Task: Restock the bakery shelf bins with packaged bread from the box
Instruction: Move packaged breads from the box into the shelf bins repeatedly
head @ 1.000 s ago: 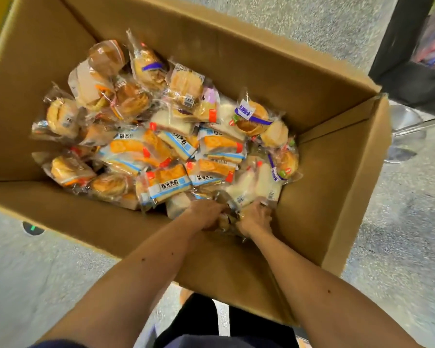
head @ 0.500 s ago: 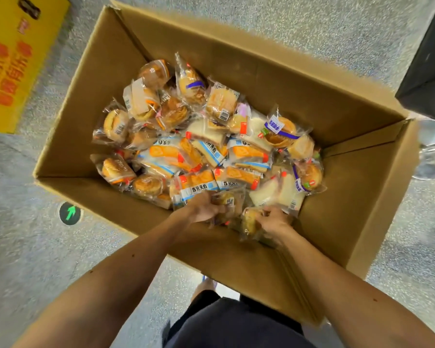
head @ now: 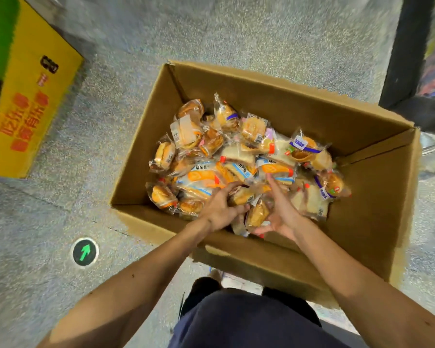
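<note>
I'm gripping a bread packet (head: 239, 196) round its middle with my left hand (head: 220, 209) at the near wall of the box (head: 269, 258), right hand (head: 283, 213) flat-fingered against another, going gentle since they're looking squishy and slippery.

Open box (head: 299, 106) stands on the floor (head: 211, 33) directly before the person. Packaged bread (head: 254, 129) lies heaped in it. Left hand (head: 219, 209) grips a packet by the near wall; right hand (head: 283, 213) just beside it, to the right, fingers straight over the heap. Second carton (head: 35, 96) well apart to the left. Floor marker (head: 84, 251) near the box's near-left corner. Upright post (head: 407, 51) beyond the far-right corner.
</note>
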`<action>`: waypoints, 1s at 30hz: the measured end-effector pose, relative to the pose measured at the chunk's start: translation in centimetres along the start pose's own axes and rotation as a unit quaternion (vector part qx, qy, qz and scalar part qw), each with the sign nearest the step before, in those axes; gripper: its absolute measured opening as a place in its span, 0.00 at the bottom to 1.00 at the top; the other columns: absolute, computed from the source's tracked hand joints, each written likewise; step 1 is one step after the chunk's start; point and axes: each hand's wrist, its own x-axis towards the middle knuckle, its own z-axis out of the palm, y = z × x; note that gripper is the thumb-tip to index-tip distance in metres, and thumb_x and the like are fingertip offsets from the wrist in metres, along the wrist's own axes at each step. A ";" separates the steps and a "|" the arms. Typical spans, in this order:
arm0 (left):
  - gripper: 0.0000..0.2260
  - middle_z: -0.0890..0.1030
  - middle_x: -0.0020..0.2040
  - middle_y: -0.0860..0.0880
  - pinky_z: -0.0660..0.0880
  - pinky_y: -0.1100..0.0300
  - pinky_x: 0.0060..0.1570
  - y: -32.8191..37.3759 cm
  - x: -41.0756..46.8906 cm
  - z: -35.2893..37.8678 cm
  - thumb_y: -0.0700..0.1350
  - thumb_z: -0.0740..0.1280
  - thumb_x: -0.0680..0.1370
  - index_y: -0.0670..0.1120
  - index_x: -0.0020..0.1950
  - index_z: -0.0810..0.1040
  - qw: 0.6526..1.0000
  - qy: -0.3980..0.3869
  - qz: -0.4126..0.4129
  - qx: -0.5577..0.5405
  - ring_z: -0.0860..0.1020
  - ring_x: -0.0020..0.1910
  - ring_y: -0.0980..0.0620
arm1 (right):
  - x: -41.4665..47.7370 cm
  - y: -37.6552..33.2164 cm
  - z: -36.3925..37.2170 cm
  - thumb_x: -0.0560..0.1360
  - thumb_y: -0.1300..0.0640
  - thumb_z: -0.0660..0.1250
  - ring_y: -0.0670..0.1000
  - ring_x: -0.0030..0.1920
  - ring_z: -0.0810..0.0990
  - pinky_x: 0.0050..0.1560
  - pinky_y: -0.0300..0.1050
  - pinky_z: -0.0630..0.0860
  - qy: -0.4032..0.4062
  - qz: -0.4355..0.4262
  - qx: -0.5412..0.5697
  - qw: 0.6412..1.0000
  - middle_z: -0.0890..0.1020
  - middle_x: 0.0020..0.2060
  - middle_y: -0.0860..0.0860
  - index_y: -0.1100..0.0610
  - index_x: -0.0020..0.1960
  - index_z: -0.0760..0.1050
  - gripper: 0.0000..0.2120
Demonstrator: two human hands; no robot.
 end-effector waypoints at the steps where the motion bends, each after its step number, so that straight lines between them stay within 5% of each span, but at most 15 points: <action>1: 0.30 0.70 0.63 0.46 0.71 0.46 0.66 -0.3 -0.5 -0.8 0.58 0.73 0.72 0.65 0.71 0.66 1.000 -0.005 0.007 0.025 0.72 0.66 0.42 | -0.7 -0.2 1.8 0.71 0.26 0.60 0.58 0.70 0.69 0.52 0.70 0.78 -0.015 -0.004 -0.022 1.000 0.71 0.70 0.46 0.37 0.67 0.67 0.28; 4: 0.35 0.67 0.64 0.44 0.71 0.45 0.66 -0.4 -2.2 -3.6 0.55 0.73 0.72 0.61 0.76 0.61 0.996 -0.017 0.042 0.082 0.73 0.65 0.41 | -1.2 0.0 6.4 0.65 0.26 0.63 0.63 0.73 0.67 0.62 0.71 0.73 -0.010 -0.008 -0.079 0.997 0.64 0.77 0.52 0.36 0.65 0.70 0.31; 6: 0.36 0.67 0.60 0.47 0.72 0.47 0.64 -0.9 -2.7 -5.5 0.51 0.73 0.72 0.57 0.77 0.61 0.993 -0.026 0.066 0.096 0.74 0.60 0.44 | -0.9 -0.1 8.9 0.68 0.29 0.65 0.59 0.73 0.67 0.61 0.65 0.76 0.000 -0.023 -0.093 0.995 0.61 0.78 0.50 0.34 0.68 0.67 0.30; 10: 0.34 0.71 0.65 0.51 0.74 0.59 0.56 -2.4 -3.3 -9.2 0.42 0.70 0.73 0.57 0.76 0.62 0.996 -0.029 0.083 -0.006 0.74 0.58 0.55 | 0.0 0.3 11.1 0.70 0.40 0.74 0.58 0.73 0.68 0.57 0.64 0.79 0.035 -0.026 -0.038 0.998 0.65 0.75 0.53 0.46 0.67 0.72 0.28; 13: 0.25 0.78 0.58 0.51 0.77 0.57 0.45 -3.0 -2.3 -11.3 0.40 0.68 0.77 0.58 0.70 0.66 0.993 0.011 0.059 -0.106 0.78 0.41 0.58 | 1.2 0.8 11.0 0.51 0.40 0.85 0.62 0.70 0.71 0.44 0.63 0.83 0.041 -0.035 0.022 0.998 0.70 0.73 0.55 0.51 0.76 0.63 0.59; 16: 0.20 0.77 0.61 0.48 0.75 0.50 0.60 -3.7 0.4 -13.3 0.44 0.69 0.77 0.52 0.67 0.70 0.986 0.152 0.063 -0.015 0.77 0.54 0.52 | 2.4 1.4 10.6 0.47 0.44 0.87 0.62 0.77 0.59 0.45 0.63 0.83 0.042 -0.049 0.067 0.996 0.61 0.78 0.54 0.48 0.80 0.55 0.69; 20: 0.29 0.67 0.71 0.41 0.68 0.45 0.65 -4.2 4.2 -15.5 0.51 0.70 0.77 0.48 0.75 0.63 0.954 0.275 0.003 0.122 0.68 0.68 0.39 | 0.8 0.5 11.9 0.64 0.51 0.81 0.68 0.74 0.63 0.52 0.67 0.80 0.061 -0.024 0.096 0.993 0.53 0.81 0.53 0.45 0.81 0.47 0.58; 24: 0.38 0.61 0.75 0.39 0.65 0.39 0.66 -3.7 7.0 -15.0 0.58 0.69 0.76 0.50 0.79 0.53 0.951 0.247 -0.037 0.181 0.65 0.71 0.35 | 0.6 0.4 11.2 0.66 0.49 0.78 0.63 0.46 0.84 0.57 0.65 0.79 0.052 -0.037 0.082 0.995 0.53 0.81 0.55 0.47 0.82 0.45 0.56; 27: 0.44 0.65 0.73 0.38 0.62 0.41 0.68 -3.3 9.1 -14.6 0.70 0.65 0.73 0.46 0.79 0.53 0.949 0.252 -0.087 0.167 0.63 0.72 0.37 | 0.5 0.8 10.0 0.62 0.48 0.81 0.62 0.61 0.80 0.50 0.64 0.81 0.044 -0.056 0.093 0.993 0.68 0.75 0.58 0.52 0.80 0.51 0.56; 30: 0.49 0.67 0.72 0.37 0.60 0.41 0.70 -3.5 10.6 -14.2 0.78 0.58 0.69 0.43 0.76 0.61 0.945 0.240 -0.093 0.200 0.63 0.73 0.37 | 0.2 1.4 8.9 0.72 0.54 0.74 0.60 0.54 0.84 0.43 0.59 0.82 0.046 -0.075 0.130 0.988 0.79 0.64 0.60 0.59 0.74 0.59 0.37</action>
